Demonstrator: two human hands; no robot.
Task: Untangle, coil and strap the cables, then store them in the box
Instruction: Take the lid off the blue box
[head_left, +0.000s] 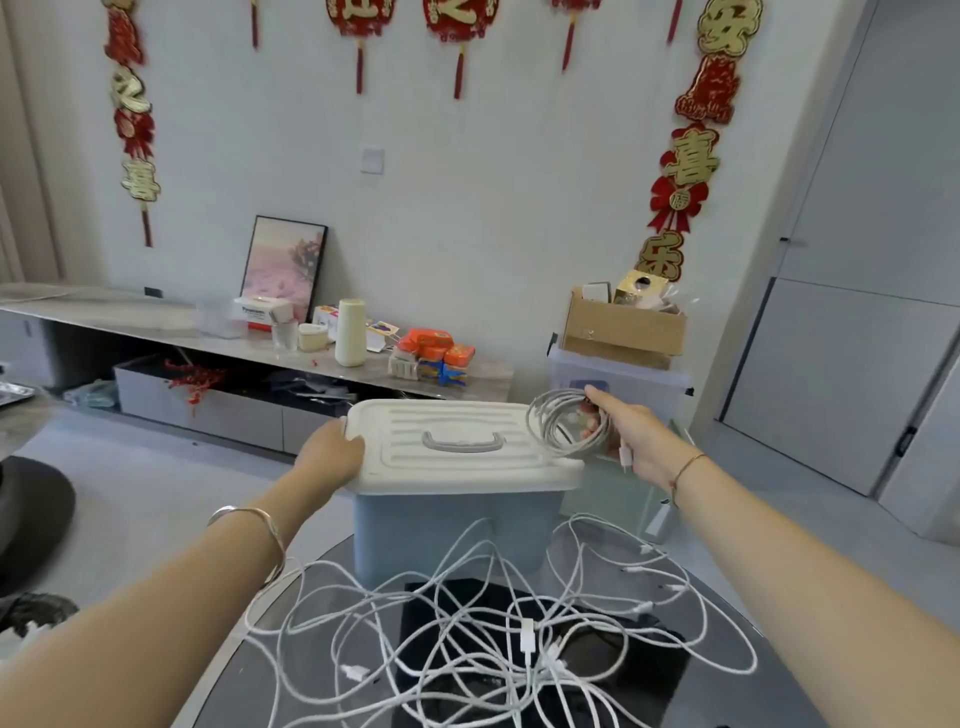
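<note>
Item: coiled cable (569, 423), light, limp, likely springing loose (no strap visible); right hand (626, 434) clasping one side; left hand (332, 452) gripping lid (457, 421) edge of closed box (457, 525).

Coiled cable (536, 422) in right hand (631, 437)

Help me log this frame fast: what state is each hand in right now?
Left hand: grips the left edge of the box's lid.
Right hand: holds a coiled cable beside the lid.
</note>
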